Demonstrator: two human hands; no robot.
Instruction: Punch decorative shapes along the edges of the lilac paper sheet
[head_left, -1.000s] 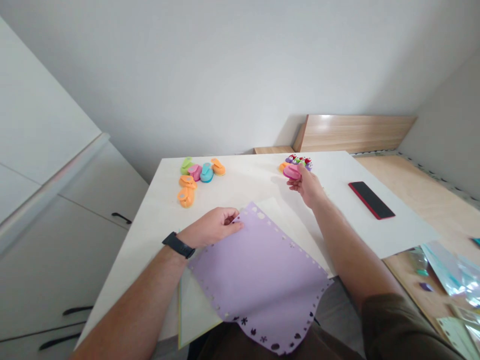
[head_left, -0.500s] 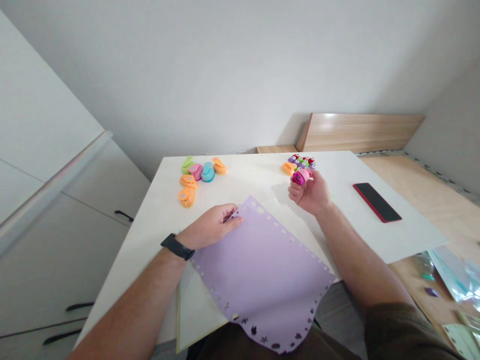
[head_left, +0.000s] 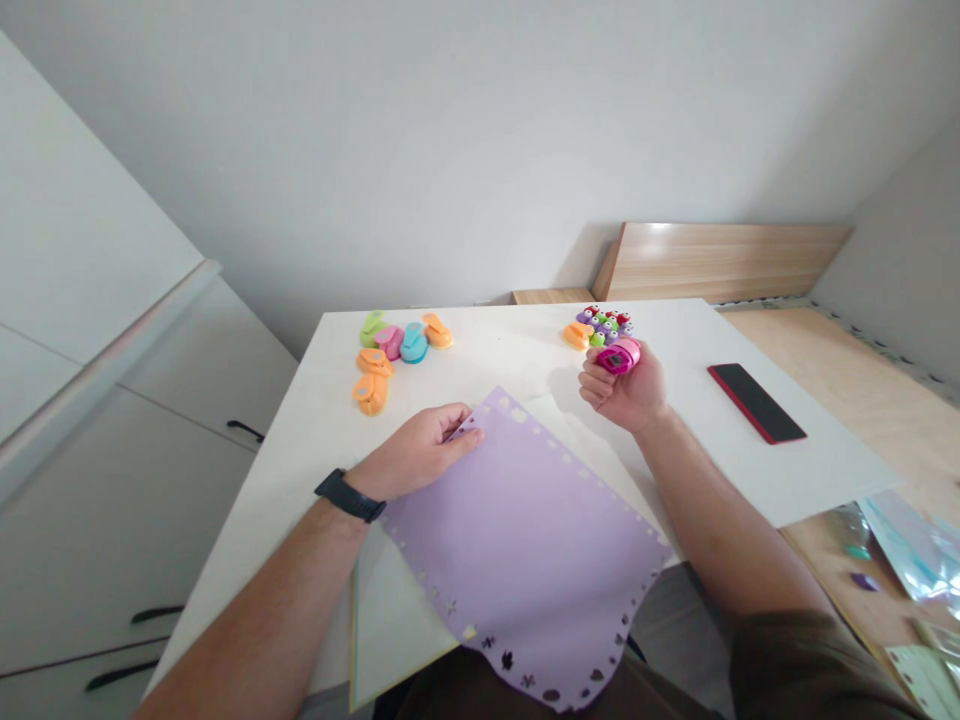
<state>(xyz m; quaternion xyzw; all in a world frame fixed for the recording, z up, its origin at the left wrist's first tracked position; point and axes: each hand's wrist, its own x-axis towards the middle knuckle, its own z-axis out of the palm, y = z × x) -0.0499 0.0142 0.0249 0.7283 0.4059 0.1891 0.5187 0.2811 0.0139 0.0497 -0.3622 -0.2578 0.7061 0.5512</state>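
Observation:
A sheet of purple paper (head_left: 525,530) with shaped holes punched along its edges lies tilted across the table's front edge, its near corner over my lap. My left hand (head_left: 427,448) pinches it near its upper left edge, thumb on top and fingers beneath. Raised above the table on the right, my right hand (head_left: 626,390) is closed around a pink craft punch (head_left: 619,356), whose darker magenta end faces left. Just behind that hand are an orange craft punch (head_left: 577,335) and a cluster of small red, purple and green punches (head_left: 606,322).
Several orange, green, pink and blue craft punches (head_left: 412,343) sit at the table's back left. A dark phone-like slab with a red edge (head_left: 757,403) lies to the right. Pale sheets (head_left: 405,620) rest under the purple paper. White cabinets (head_left: 187,440) stand at the left.
My right hand has turned the pink punch and shifted it slightly to the right. My left hand and the purple paper have stayed nearly in place.

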